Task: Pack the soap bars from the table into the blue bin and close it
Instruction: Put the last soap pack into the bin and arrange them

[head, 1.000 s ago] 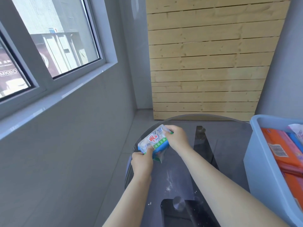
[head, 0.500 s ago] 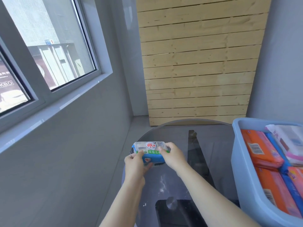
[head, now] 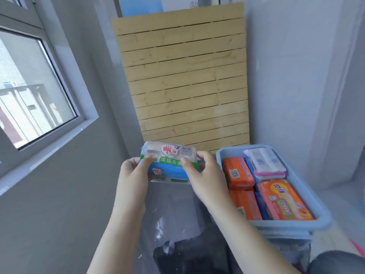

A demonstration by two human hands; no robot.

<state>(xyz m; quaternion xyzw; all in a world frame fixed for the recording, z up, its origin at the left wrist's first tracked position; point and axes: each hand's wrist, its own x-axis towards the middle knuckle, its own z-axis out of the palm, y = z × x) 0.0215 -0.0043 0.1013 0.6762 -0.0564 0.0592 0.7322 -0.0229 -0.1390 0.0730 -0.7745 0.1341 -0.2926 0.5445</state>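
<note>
I hold a blue, green and white soap pack (head: pixel 167 165) in the air above the glass table (head: pixel 177 210), just left of the blue bin (head: pixel 308 190). My left hand (head: pixel 132 175) grips its left end and my right hand (head: pixel 201 171) grips its right end, thumbs on top. The open bin holds several wrapped soap bars: orange ones (head: pixel 237 173), an orange and pink pack (head: pixel 284 200), and a white and pink pack (head: pixel 265 164) lying on top at the back. No lid is in view.
A wooden slatted panel (head: pixel 183 80) leans against the wall behind the table. A window and grey sill (head: pixel 45 135) run along the left wall. A dark table base (head: pixel 187 254) shows through the glass.
Both hands lifted the soap pack up off the table and carried it right, close to the bin. The view swung right, showing more of the bin.
</note>
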